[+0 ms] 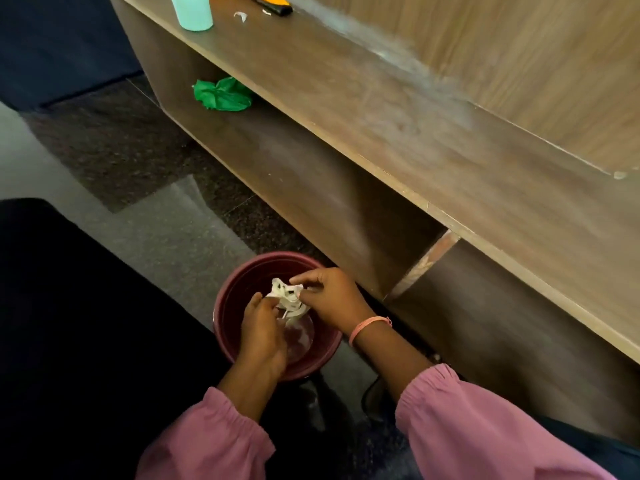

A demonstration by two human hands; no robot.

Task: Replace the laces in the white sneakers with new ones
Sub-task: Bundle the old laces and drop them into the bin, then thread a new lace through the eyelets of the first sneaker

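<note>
Over a dark red bucket [227, 303] on the floor, both my hands hold a bunched white lace [285, 294]. My left hand [261, 336] grips the bundle from the lower left, fingers curled around it. At the upper right edge of the bundle, my right hand [332, 297] pinches it between thumb and fingers. Under the lace hangs what looks like a clear plastic wrapper [299, 336], inside the bucket. No sneakers are in view.
A long wooden bench [415, 133] runs along the right, its open lower shelf holding a crumpled green cloth [221, 95]. On top at the far end stand a mint-green container [192, 10] and a black-and-orange object [272, 1]. Dark fabric lies at the left.
</note>
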